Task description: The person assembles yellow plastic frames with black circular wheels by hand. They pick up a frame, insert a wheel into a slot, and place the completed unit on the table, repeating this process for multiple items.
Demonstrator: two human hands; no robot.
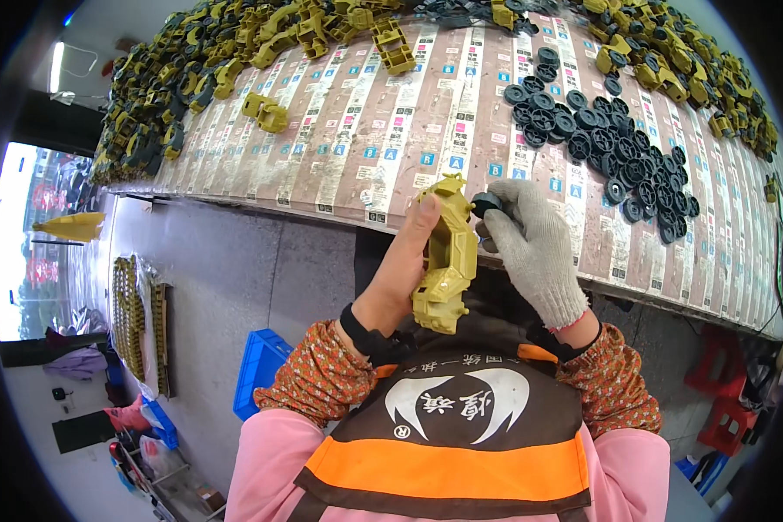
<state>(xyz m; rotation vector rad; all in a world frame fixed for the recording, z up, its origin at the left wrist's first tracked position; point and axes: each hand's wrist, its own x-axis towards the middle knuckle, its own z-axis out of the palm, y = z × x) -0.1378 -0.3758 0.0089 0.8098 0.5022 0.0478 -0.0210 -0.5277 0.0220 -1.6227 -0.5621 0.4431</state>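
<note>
My bare left hand (398, 265) is wrapped round a yellow plastic toy car body (446, 261), held upright on end just off the table's near edge. In my gloved right hand (528, 248) a small black toy wheel (486, 204) is pinched between thumb and fingers. The wheel sits against or very close to a peg at the upper right side of the car body; whether it is on the peg I cannot tell. Ahead to the right, a heap of loose black wheels (626, 157) lies spread on the table (322, 174).
Yellow car bodies, many with black wheels, are piled at the far left (174, 96) and far right (670, 61). A single yellow body (265, 113) lies apart at left. On the floor stand a blue crate (259, 370) and red stools (724, 424).
</note>
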